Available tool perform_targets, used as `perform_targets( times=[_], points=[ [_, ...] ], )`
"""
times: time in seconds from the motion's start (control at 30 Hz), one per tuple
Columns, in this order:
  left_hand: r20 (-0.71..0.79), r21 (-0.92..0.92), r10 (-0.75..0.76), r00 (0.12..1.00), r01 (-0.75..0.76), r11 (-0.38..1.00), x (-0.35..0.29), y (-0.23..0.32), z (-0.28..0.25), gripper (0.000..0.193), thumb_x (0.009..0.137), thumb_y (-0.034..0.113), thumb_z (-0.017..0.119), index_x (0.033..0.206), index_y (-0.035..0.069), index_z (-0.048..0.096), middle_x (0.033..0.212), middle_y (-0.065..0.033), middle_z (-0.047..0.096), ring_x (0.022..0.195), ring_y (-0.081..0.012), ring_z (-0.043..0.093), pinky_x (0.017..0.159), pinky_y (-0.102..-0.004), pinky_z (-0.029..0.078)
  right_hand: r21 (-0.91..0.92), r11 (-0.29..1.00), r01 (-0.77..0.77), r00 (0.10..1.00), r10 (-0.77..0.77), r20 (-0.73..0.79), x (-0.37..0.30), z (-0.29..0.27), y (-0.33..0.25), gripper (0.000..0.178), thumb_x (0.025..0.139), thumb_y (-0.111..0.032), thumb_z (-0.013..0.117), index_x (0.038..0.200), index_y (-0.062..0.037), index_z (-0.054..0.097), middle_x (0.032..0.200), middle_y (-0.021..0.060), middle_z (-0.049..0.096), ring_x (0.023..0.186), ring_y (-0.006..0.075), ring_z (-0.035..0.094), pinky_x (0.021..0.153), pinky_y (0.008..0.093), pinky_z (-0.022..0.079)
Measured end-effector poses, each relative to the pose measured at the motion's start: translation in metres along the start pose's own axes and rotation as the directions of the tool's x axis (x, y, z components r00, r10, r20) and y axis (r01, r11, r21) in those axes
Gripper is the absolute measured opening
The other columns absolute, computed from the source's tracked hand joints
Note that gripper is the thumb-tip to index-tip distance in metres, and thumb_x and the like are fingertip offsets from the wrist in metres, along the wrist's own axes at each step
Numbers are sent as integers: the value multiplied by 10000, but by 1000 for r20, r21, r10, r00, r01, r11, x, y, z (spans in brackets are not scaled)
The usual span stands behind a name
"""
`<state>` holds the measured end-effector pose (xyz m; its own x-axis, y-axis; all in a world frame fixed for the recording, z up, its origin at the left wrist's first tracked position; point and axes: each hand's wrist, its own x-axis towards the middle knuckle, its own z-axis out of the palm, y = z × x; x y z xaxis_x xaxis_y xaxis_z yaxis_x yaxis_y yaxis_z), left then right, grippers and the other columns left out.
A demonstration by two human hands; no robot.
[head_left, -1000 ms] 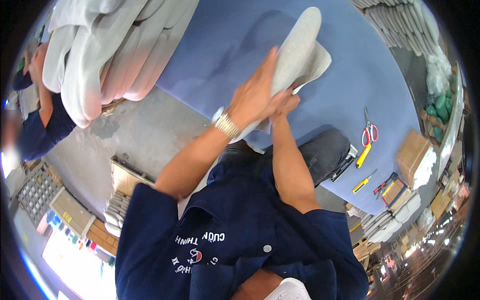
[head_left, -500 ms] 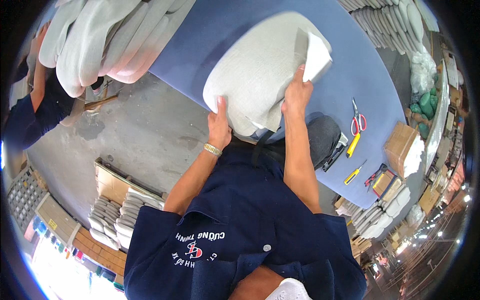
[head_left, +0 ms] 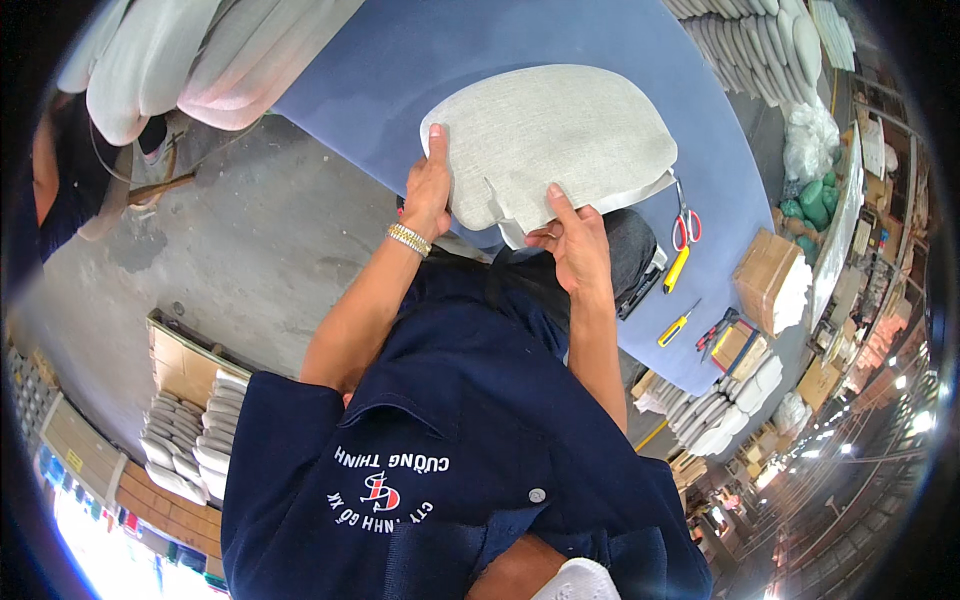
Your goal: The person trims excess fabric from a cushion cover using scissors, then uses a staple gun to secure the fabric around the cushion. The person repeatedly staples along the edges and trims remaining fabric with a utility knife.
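Both hands hold a light grey fabric-covered cushion (head_left: 560, 140), a rounded pad tilted up over the near edge of the blue tabletop (head_left: 370, 90). My left hand (head_left: 428, 190) grips its left side, thumb on the upper face and fingers underneath. At the near edge my right hand (head_left: 575, 240) pinches the fabric, its thumb on top, beside a notch and a loose flap. The cushion hides most of its underside. Close to its right end lie red-handled scissors (head_left: 687, 230) and a yellow utility knife (head_left: 677, 270).
A yellow screwdriver (head_left: 679, 325), pliers (head_left: 717, 332) and a cardboard box (head_left: 768, 278) are on the table's right. Stacked grey cushions (head_left: 220, 60) rise at the far left. More cushion stacks (head_left: 752, 50) stand far right. Another person's arm (head_left: 48, 180) shows at the left edge.
The cushion has turned and come nearer to me. My right hand has shifted from its right end, where a white flap was lifted, to its near edge.
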<state>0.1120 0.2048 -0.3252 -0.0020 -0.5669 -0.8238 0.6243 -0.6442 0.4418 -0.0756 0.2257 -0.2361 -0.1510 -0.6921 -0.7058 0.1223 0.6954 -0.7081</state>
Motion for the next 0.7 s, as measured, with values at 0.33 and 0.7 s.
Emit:
perform_targets(
  times=[0.33, 0.7],
  points=[
    [88, -395, -147, 985, 170, 903, 0, -31, -1, 682, 1072, 547, 488, 1537, 54, 410, 1546, -170, 487, 1405, -341, 508, 1154, -517, 429, -377, 863, 335, 940, -277, 199, -3, 25, -10, 442, 1074, -359, 591, 906, 37, 693, 790, 74, 683, 751, 124, 618, 716, 288, 494],
    [407, 639, 745, 529, -747, 182, -65, -23, -20, 609, 892, 276, 807, 1377, -32, 606, 1464, -213, 585, 1445, -368, 479, 1208, -522, 351, -543, 774, 326, 945, -266, 188, 2, 56, -23, 476, 1013, -397, 690, 832, 43, 685, 738, 75, 683, 686, 111, 592, 648, 287, 482]
  ],
)
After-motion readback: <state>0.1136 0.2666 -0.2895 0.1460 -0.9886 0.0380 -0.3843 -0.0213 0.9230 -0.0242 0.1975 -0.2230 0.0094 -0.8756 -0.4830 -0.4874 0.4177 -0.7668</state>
